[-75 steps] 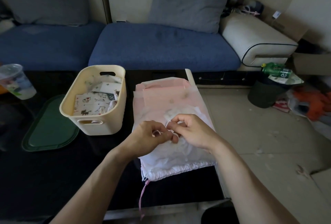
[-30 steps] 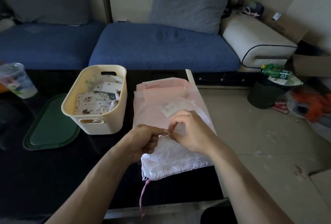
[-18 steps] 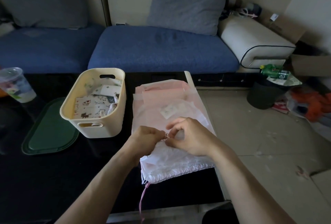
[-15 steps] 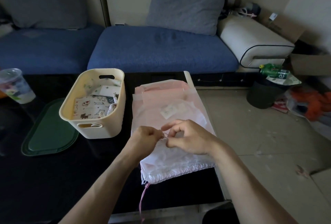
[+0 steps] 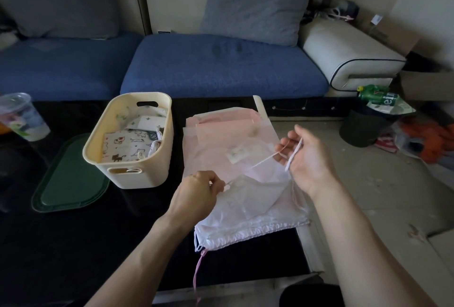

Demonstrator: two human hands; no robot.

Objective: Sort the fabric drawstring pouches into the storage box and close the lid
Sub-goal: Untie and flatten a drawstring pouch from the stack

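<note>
The white drawstring pouch (image 5: 248,211) lies flat on the near right part of the dark desk (image 5: 73,245), on top of a stack of pink pouches (image 5: 221,139). Its gathered mouth faces the person, and one pink cord end (image 5: 197,274) trails over the near desk edge.

A second length of cord (image 5: 264,160) runs taut above the pouch between the two hands. The left hand (image 5: 196,193) pinches one end with curled fingers. The right hand (image 5: 304,159) has the other end draped through its loosely bent fingers; whether that grip is a firm pinch or only a loose hold is hard to tell from this angle.

Step in hand, as judged: straightening or tying off the cord before the pouch is folded and stowed.

Procedure for a clean result:
1. Keep the cord under light, even tension. A hard pull is likely to gather the mouth further or drag the thin fabric off the stack.
2. Bring the hands together over the pouch centre to finish the cord.
3. Tuck the trailing cord end onto the fabric before folding.
4. Fold the pouch small enough to fit the box opening.

The cream storage box (image 5: 157,166) stands just left of the stack and already holds printed pouches (image 5: 122,147). The green lid (image 5: 71,179) lies flat on the desk beside the box, not yet fitted. A plastic cup (image 5: 22,117) stands at the far left edge, and a blue sofa (image 5: 221,68) lies beyond the desk.
</note>
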